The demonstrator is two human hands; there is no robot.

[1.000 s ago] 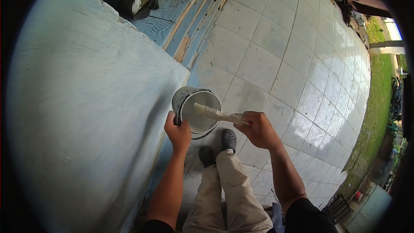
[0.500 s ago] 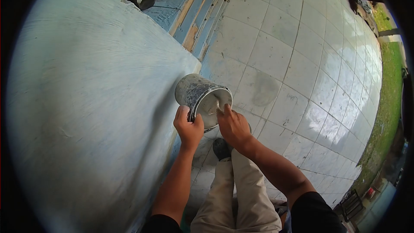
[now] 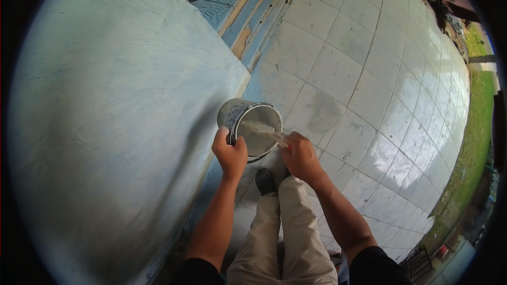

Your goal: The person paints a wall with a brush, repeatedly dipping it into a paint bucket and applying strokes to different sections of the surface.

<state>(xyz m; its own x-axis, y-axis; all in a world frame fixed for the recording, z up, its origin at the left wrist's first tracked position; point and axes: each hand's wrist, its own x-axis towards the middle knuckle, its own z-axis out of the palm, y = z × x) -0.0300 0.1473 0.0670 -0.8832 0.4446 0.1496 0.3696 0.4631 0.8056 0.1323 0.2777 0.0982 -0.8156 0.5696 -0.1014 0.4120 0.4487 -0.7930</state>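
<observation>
A paint-smeared bucket (image 3: 232, 110) is held tilted beside the wall, its mouth turned up toward me. My left hand (image 3: 231, 153) is closed on the near left side of its rim, thumb toward the opening. A paintbrush (image 3: 262, 128) with pale, paint-coated bristles reaches into the bucket's mouth. My right hand (image 3: 303, 158) is closed around the brush handle just outside the right rim. Pale paint coats the bucket's inside, and its bottom is partly hidden behind the brush.
A pale blue, brush-streaked wall (image 3: 116, 100) fills the left side. White floor tiles (image 3: 335, 74) with dirt and a grey stain spread to the right. Wooden planks (image 3: 253, 16) run beyond the wall's corner. My shoe (image 3: 265, 180) stands below the bucket; grass (image 3: 478, 121) borders the floor.
My right hand has drawn back to the right, out of the bucket's mouth, so the brush now shows. The bucket's opening faces me more directly.
</observation>
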